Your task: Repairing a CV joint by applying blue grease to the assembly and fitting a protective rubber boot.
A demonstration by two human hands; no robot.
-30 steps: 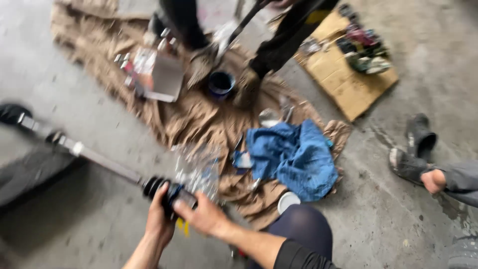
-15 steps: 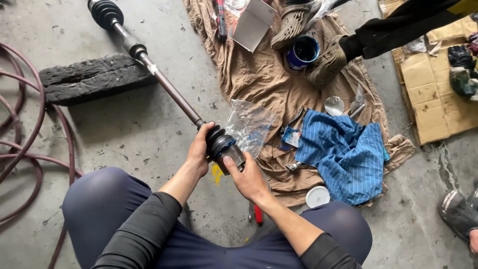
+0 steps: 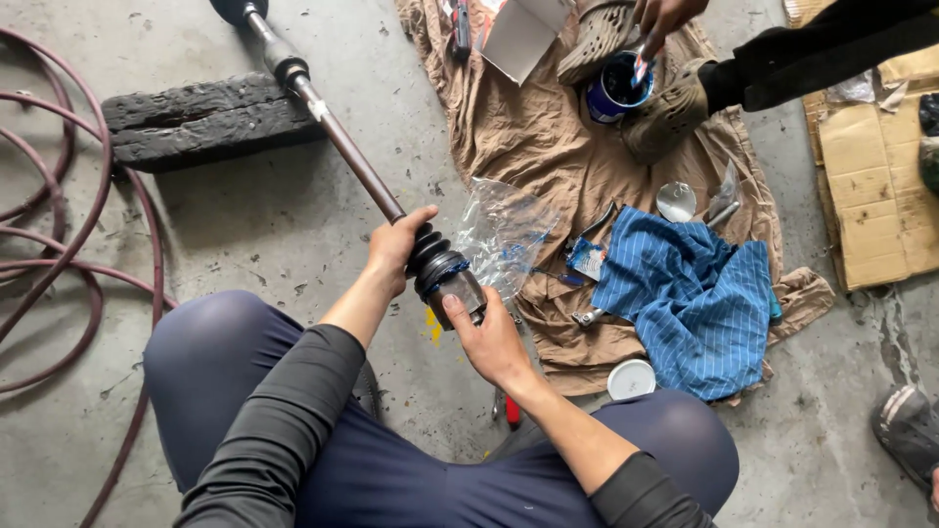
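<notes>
A long drive shaft (image 3: 333, 132) runs from the top left down to the middle of the head view. My left hand (image 3: 395, 246) grips it where the black ribbed rubber boot (image 3: 430, 256) begins. The metal joint end (image 3: 458, 293) below the boot is held by my right hand (image 3: 489, 337), thumb pressed against it. A clear plastic bag (image 3: 504, 235) lies just right of the joint on a tan cloth (image 3: 548, 147). Both my knees frame the bottom of the view.
Another person's hand (image 3: 665, 15) dips a tool into a blue tin (image 3: 616, 88) between two shoes. A blue striped rag (image 3: 694, 293), small tools, a white lid (image 3: 631, 379), cardboard (image 3: 880, 186), a dark wooden block (image 3: 201, 117) and maroon hoses (image 3: 59, 264) lie around on concrete.
The view has swung from the cloth down onto my lap and steadied. Both hands have stayed on the shaft's boot and joint end throughout.
</notes>
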